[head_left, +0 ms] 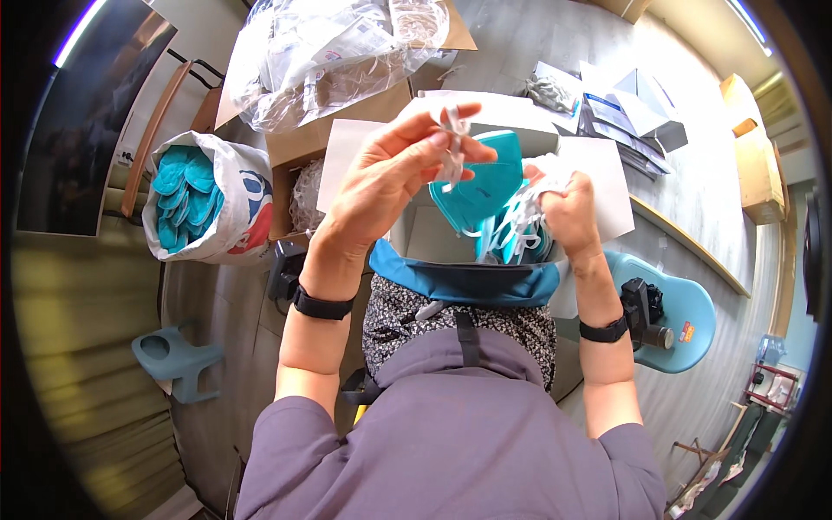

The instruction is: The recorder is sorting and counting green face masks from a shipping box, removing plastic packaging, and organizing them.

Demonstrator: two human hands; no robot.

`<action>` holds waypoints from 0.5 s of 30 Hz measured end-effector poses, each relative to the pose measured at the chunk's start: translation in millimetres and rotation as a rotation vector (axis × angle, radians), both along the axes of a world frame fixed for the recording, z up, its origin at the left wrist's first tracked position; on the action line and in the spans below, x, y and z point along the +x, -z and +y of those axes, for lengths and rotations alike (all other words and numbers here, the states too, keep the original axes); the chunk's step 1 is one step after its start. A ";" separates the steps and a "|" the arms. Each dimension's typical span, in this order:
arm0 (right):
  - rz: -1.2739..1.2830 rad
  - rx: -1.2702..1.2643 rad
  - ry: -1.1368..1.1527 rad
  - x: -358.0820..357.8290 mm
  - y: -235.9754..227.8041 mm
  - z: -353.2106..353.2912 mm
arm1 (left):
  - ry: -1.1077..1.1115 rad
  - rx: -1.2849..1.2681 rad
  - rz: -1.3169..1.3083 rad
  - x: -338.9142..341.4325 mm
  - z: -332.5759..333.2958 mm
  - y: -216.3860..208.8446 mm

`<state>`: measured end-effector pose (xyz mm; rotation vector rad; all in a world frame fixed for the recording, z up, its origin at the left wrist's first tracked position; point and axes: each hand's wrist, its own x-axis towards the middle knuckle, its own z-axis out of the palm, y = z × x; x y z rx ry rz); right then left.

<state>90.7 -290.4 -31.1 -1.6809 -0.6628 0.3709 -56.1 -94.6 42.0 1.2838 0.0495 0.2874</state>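
My left hand (390, 165) is raised above an opened white carton, its thumb and fingers pinching a looped white strap (452, 147). A teal folded face mask (494, 178) hangs between my two hands, tilted. To its right, my right hand (572, 212) is closed in a fist around a bunch of white ear straps (524, 208). More teal masks (503, 241) hang or lie below that fist, inside the white carton (620, 186); their straps overlap, and I cannot tell which of them the fist holds. A teal cloth edge (407, 270) lies along the carton's near side.
At left stands a white woven sack (238, 195) full of teal masks. Beyond the carton, a cardboard box (374, 106) holds clear plastic bags. A blue stool (698, 299) with a camera (643, 312) is at right. Papers and booklets (620, 130) lie at the far right.
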 end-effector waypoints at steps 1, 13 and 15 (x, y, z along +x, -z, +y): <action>0.072 0.162 0.077 4.5 7.1 2.5 | 0.051 0.021 0.016 1.5 0.0 -0.5; 0.669 0.533 -0.260 -3.1 -8.8 18.4 | 0.437 -0.132 0.339 9.2 -16.0 -1.5; 0.645 0.424 -0.369 -8.2 -9.5 17.0 | 0.429 -0.120 0.313 8.3 -17.1 1.5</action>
